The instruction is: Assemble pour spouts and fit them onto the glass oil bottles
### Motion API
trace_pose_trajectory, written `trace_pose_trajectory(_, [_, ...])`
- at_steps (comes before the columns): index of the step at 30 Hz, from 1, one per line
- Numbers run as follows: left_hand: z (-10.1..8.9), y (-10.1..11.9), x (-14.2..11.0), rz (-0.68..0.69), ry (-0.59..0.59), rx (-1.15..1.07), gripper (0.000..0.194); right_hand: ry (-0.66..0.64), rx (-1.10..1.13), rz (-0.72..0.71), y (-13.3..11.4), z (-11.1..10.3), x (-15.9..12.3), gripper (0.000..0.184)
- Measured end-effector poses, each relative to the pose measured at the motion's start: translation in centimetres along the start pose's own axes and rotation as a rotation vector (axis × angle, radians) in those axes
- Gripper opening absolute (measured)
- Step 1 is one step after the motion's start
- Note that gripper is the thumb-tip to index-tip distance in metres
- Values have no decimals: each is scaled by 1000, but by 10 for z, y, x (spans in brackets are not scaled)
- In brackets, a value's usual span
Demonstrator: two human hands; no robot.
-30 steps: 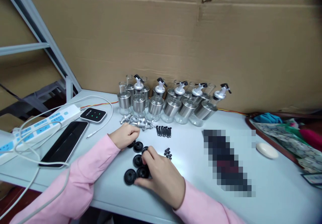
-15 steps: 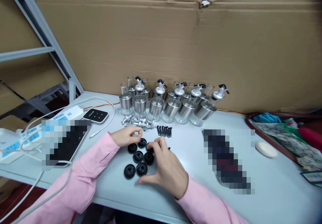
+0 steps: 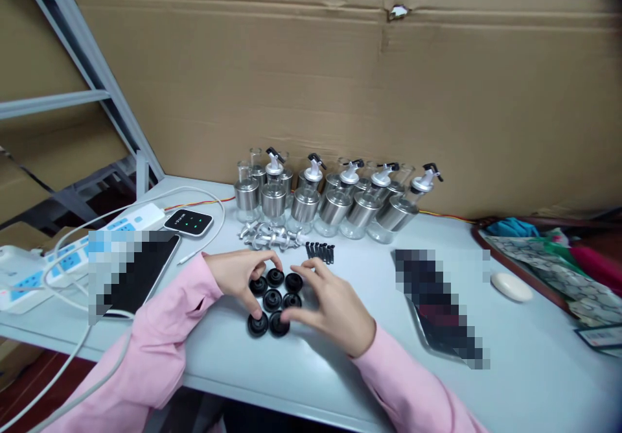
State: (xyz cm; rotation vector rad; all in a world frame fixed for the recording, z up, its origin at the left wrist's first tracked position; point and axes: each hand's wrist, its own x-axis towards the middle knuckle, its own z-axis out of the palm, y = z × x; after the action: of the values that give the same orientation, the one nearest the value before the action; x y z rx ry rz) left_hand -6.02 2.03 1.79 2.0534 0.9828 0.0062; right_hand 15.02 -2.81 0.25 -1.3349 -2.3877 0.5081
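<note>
Several black round rubber discs lie bunched together on the white table. My left hand curves round their left side, with its thumb on the front-left disc. My right hand cups the right side, its fingertips touching the discs. Both hands have their fingers spread and grip nothing. Both sleeves are pink.
Behind the discs lie silver spout parts, a row of black pins and several steel-and-glass bottles against a cardboard wall. A power strip, cables and a small black device sit left. A tray and white oval sit right.
Both hands have closed in on the discs and pushed them into a tighter cluster. The left hand came forward and the right hand shifted right of the group.
</note>
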Motion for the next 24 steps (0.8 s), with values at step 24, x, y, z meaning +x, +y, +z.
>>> trace_pose_trajectory(24, [29, -2, 24, 340, 1031, 384, 12, 235, -221, 134, 40, -12, 65, 15])
